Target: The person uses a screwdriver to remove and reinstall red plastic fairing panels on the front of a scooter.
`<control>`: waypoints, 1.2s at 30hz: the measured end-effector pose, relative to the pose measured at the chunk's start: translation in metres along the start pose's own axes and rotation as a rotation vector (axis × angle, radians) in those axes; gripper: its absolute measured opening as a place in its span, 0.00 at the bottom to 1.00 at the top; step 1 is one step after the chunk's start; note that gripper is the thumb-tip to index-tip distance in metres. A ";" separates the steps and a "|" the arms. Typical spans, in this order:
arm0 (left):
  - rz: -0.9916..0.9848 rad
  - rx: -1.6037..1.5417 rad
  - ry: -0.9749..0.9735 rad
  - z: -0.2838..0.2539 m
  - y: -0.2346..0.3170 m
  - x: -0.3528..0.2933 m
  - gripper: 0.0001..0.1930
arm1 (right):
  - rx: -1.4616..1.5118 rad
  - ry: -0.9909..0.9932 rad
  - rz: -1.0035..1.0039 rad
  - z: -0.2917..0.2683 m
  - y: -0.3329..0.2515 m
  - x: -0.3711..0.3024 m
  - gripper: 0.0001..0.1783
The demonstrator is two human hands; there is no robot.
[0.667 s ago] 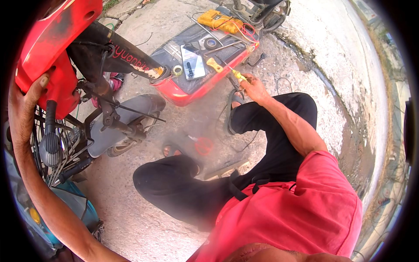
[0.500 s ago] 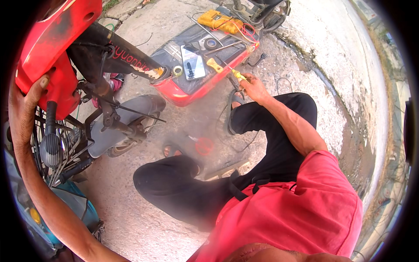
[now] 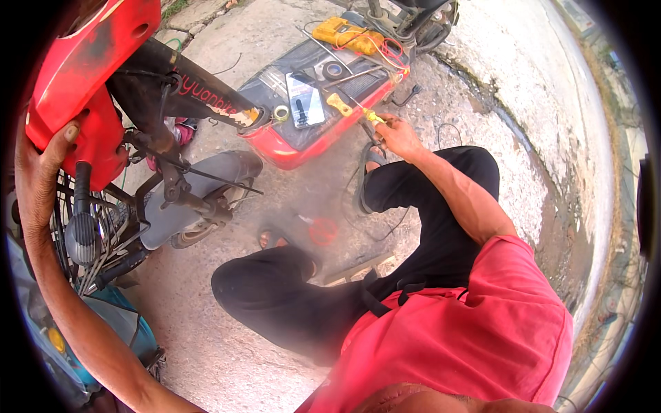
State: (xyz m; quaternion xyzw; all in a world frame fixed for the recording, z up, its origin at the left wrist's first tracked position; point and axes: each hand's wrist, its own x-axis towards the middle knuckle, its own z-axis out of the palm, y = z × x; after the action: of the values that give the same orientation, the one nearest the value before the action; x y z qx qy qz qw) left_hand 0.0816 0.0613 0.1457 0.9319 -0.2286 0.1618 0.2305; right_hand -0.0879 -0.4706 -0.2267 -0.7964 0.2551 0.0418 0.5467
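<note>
Concrete (image 3: 200,303) below; right fingers (image 3: 390,120) pinch yellow screwdriver (image 3: 372,115) pointing forward-left; left fingers (image 3: 67,134) grip red panel (image 3: 96,155).

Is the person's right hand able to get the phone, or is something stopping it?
Probably yes: the right hand is near, and the phone lies uncovered on the red-edged platform. But the hand holds a yellow-handled tool, which might make grabbing awkward.

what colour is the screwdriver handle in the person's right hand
Yellow: the screwdriver handle in the right hand shows best in the head view.
</note>
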 end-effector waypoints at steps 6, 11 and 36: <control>-0.024 0.006 -0.009 0.000 -0.001 -0.001 0.39 | 0.094 -0.017 0.048 0.005 -0.001 0.006 0.26; -0.021 -0.007 -0.013 -0.003 -0.004 0.001 0.38 | 0.137 -0.048 0.093 0.008 0.000 0.010 0.25; -0.057 -0.077 -0.036 -0.001 0.006 -0.003 0.35 | -0.164 0.047 -0.334 0.014 -0.055 0.046 0.23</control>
State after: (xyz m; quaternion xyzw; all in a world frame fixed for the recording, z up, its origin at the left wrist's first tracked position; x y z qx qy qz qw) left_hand 0.0763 0.0584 0.1473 0.9312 -0.2122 0.1296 0.2665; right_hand -0.0200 -0.4599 -0.2017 -0.8705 0.1275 -0.0474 0.4731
